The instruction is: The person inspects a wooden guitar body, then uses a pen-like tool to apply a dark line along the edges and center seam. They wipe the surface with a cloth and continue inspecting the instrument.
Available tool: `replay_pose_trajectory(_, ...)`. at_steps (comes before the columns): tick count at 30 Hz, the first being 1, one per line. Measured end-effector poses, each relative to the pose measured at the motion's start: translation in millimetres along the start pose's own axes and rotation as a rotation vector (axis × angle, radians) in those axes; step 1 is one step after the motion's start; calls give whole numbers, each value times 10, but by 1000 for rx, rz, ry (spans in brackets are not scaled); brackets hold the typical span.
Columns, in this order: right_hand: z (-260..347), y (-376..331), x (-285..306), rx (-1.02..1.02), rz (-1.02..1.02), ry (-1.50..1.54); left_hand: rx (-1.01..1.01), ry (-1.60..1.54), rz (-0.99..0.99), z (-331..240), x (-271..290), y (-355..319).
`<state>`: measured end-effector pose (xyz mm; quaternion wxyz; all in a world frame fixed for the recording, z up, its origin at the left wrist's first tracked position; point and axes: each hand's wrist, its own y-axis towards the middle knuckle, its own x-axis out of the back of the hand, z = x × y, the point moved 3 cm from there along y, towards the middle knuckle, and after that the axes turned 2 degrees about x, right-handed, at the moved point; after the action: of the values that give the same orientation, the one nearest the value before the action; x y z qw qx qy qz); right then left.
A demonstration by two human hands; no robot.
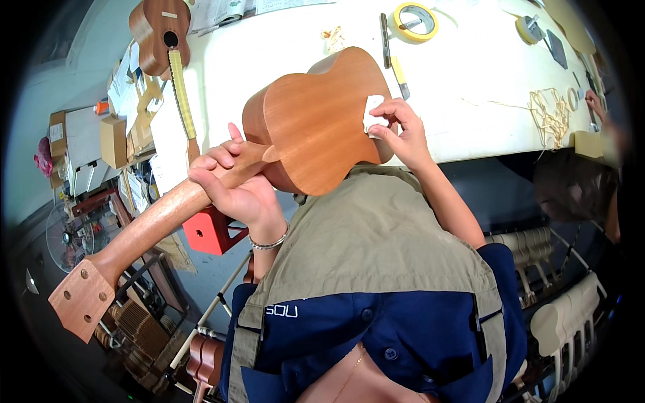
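Observation:
I hold an unfinished wooden ukulele (316,121) with its back facing me, body up over the bench edge and headstock (84,299) low at the left. My left hand (232,181) grips the neck just below the body. My right hand (400,131) pinches a small white pad (373,114) against the right edge of the ukulele's back. The ukulele's front is hidden from me.
A white workbench (470,87) carries two tape rolls (415,21), a pencil-like tool (385,39), a tangle of pale string (551,117) and another ukulele (161,33) at the far left. Another person's hand (594,101) shows at the right. Boxes and a red block (211,232) crowd the left side.

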<state>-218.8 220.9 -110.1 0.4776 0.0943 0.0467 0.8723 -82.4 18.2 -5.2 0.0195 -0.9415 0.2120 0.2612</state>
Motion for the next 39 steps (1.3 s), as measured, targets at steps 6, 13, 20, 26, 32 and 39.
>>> replay_pose_trajectory(6,-63,12,5,-259,-29,-1,-11,19,76,27,-5,-12)
replay_pose_trajectory(13,588,163,-278,48,44,-55,-31,61,162,23,-120,-81)
replay_pose_trajectory(20,557,199,-321,-141,-50,21,-25,74,138,-3,-143,-111)
replay_pose_trajectory(26,1195,280,-517,226,133,-76,-6,70,113,6,-233,-144)
replay_pose_trajectory(32,55,204,-171,-185,-95,-53,-2,65,74,-12,-198,-106)
replay_pose_trajectory(39,-146,144,15,-380,-131,297,-13,81,19,-5,-183,-103)
